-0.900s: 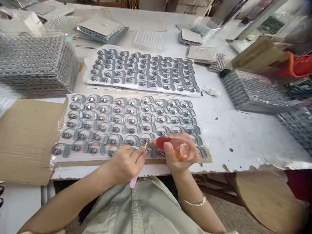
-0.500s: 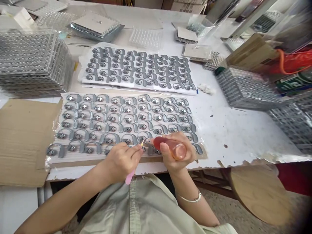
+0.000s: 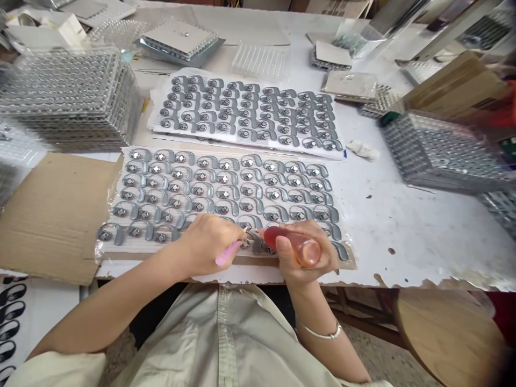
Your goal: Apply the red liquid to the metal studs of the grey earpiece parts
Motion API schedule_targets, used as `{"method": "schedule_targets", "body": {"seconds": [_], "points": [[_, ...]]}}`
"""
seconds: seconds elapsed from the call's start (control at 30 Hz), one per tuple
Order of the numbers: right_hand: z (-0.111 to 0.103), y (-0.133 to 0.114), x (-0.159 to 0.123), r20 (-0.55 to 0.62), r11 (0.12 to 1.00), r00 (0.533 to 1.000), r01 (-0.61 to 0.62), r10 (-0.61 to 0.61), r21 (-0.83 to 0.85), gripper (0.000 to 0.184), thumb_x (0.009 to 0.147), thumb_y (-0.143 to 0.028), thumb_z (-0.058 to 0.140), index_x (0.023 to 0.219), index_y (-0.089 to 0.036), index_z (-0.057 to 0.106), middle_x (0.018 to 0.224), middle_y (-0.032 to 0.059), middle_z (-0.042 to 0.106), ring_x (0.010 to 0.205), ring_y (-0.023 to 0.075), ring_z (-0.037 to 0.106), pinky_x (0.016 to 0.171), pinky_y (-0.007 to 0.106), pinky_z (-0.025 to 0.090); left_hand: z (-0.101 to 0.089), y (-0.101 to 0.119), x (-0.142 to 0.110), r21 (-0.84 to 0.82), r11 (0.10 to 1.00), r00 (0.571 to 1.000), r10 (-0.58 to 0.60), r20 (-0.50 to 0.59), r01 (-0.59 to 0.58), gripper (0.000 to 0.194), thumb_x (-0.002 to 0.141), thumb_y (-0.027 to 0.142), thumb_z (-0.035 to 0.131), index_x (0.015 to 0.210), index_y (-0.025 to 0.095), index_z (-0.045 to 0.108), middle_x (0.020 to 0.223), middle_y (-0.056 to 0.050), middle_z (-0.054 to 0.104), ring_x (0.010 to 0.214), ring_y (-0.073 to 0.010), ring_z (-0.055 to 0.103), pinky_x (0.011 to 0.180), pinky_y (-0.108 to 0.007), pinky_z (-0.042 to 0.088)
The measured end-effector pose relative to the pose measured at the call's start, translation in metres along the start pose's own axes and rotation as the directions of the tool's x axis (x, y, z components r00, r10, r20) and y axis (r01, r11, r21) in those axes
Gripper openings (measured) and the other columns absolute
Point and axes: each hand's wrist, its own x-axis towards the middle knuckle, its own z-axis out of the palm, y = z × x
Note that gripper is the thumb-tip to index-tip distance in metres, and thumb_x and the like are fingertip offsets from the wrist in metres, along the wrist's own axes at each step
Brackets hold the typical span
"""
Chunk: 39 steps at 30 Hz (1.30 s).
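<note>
My left hand [image 3: 209, 242] is closed around a thin tool with a pink handle [image 3: 227, 253]; its pale tip points at a grey piece in the near rows. In my right hand [image 3: 318, 258] is a squeeze bottle [image 3: 296, 246] of reddish-orange liquid, tilted with its narrow end toward the tool's tip. Both hands hover over the front sheet [image 3: 110, 250], where rows of grey hook-shaped pieces [image 3: 274, 194] with shiny round parts are laid out. Fingers and bottle hide some pieces. Whether the tool or the nozzle touches a piece, I cannot tell.
A second sheet of similar pieces [image 3: 245, 115] lies behind. Tall stacks of clear plastic trays [image 3: 76, 97] stand at left, with more trays [image 3: 443, 153] at right. Brown cardboard [image 3: 52, 209] lies on the left. The table's front edge [image 3: 403, 285] is ragged, beside a wooden stool [image 3: 443, 333].
The view has shifted, so the table appears farther right. My left hand has come closer to the bottle, and the pink handle has swung up. My right hand still holds the bottle similarly.
</note>
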Motion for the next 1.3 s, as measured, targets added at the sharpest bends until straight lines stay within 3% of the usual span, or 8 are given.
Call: {"method": "schedule_targets", "body": {"seconds": [0.13,0.33,1.0,1.3], "points": [[0.0,0.0,0.0,-0.005,1.0,1.0,0.012,-0.012,-0.003,0.019,0.078,-0.022,0.074,0.09,-0.015,0.061,0.075,0.0039,0.064,0.062,0.0156,0.056,0.056,0.03,0.047,-0.014,-0.008,0.011,-0.164,0.981,0.991,-0.083,0.109,0.1,0.016,0.082,0.016,0.057,0.077,0.017,0.072,0.068,-0.002,0.071,0.058,-0.015,0.064,0.055,-0.025,0.041],[0.002,0.0,0.001,-0.025,1.0,1.0,0.014,-0.014,0.005,0.02,0.078,-0.022,0.074,0.091,-0.015,0.061,0.074,0.004,0.064,0.062,0.0158,0.057,0.057,0.03,0.047,-0.006,-0.026,0.005,-0.365,0.918,0.988,-0.145,0.044,0.151,0.014,0.082,0.022,0.063,0.085,0.018,0.075,0.08,-0.004,0.075,0.068,-0.0156,0.069,0.062,-0.024,0.046],[0.0,0.001,-0.002,-0.01,0.999,1.0,0.017,-0.017,0.046,0.02,0.077,-0.02,0.073,0.093,-0.015,0.062,0.076,0.0051,0.064,0.063,0.0188,0.057,0.055,0.033,0.046,-0.005,-0.028,0.006,-0.511,0.816,0.961,-0.262,0.09,0.27,0.014,0.075,0.015,0.066,0.082,0.015,0.077,0.071,-0.004,0.074,0.058,-0.0126,0.064,0.052,-0.02,0.042],[0.002,0.003,-0.002,-0.004,0.998,0.999,0.047,-0.047,0.039,0.022,0.077,-0.023,0.074,0.093,-0.016,0.062,0.075,0.0047,0.064,0.063,0.0193,0.059,0.056,0.033,0.047,-0.002,-0.029,0.007,-0.574,0.732,0.926,-0.346,0.151,0.367,0.014,0.075,0.021,0.068,0.082,0.012,0.077,0.066,-0.006,0.072,0.052,-0.0127,0.061,0.048,-0.02,0.041]]}}
